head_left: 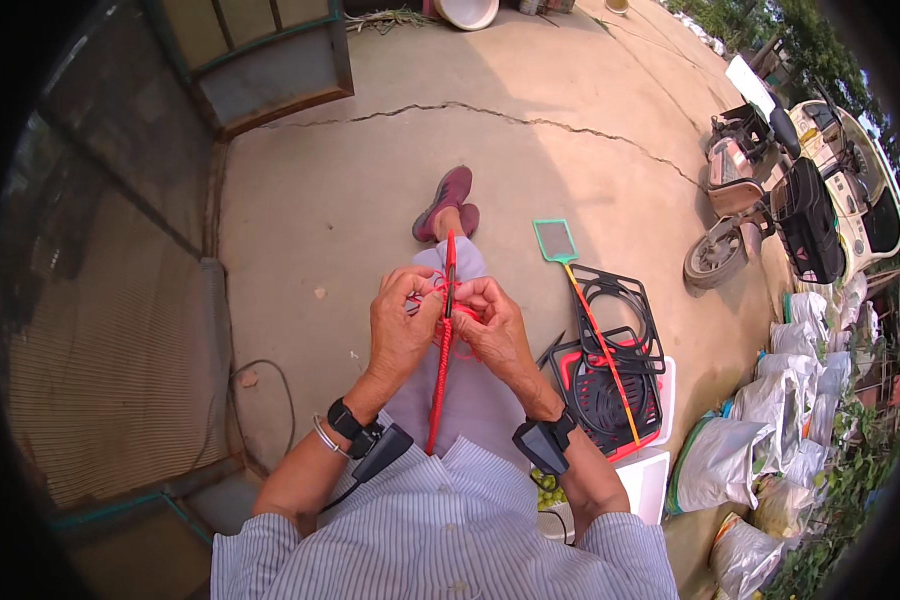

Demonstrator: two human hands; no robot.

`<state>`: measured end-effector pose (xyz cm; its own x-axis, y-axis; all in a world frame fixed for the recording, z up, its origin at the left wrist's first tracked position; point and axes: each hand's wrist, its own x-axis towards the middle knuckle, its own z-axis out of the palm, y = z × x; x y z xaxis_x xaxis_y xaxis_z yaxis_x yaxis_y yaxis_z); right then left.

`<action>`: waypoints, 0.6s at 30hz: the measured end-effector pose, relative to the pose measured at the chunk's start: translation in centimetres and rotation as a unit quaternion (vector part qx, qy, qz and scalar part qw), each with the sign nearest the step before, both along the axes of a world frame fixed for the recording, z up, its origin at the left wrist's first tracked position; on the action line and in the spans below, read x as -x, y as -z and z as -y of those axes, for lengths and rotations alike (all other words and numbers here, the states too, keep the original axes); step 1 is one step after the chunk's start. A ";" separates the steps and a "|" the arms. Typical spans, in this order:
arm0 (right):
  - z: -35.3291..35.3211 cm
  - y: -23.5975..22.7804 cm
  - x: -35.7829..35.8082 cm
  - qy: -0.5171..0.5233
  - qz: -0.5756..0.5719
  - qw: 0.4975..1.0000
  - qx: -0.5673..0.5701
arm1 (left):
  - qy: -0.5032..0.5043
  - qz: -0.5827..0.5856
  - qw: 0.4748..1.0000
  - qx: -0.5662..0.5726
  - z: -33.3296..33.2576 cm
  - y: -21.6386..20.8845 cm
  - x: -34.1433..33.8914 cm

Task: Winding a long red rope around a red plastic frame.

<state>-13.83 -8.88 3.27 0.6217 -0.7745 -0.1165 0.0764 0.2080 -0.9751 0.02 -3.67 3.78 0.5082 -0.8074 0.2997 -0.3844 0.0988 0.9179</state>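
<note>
A long, narrow red rod-like piece (440, 390) stands along my midline, its lower part wrapped or braided in red cord and its near end by my shirt. Its upper part has a dark stretch and ends in a red pointed tip (451, 252) toward my shoes. My left hand (398, 330) is closed beside the dark stretch, fingertips pinching thin red cord (437, 283). On the other side my right hand (500, 335) is closed too, thumb and fingers gathered on loops of the same red cord (465, 318). The exact crossing of the strands is too small to make out.
At my right lie black plastic frames (610, 400) on a red and white container, with a green-headed fly swatter (555, 240) across them. Green fruit (548, 488) sits near my right elbow. Sacks (725, 460) and a scooter (745, 190) stand farther right; a screen door (120, 300) is left.
</note>
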 end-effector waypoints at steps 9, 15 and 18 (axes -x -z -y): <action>-0.2 0.8 0.3 -0.042 0.105 0.991 -0.073 | 0.155 0.056 0.980 -0.112 -1.4 0.4 -2.1; -0.3 1.6 -1.4 -0.018 0.171 0.970 -0.170 | 0.101 -0.009 0.995 -0.022 -2.7 -0.1 -2.6; -0.4 2.9 -1.3 0.011 0.179 0.960 -0.217 | 0.094 0.038 0.992 -0.075 -2.4 -0.5 -2.6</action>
<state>-12.57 -8.51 0.41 0.6665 -0.7146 -0.2126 0.3991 0.5828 -0.7078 2.63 -1.25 4.29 0.3253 -0.9239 0.2015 -0.4407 0.0404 0.8968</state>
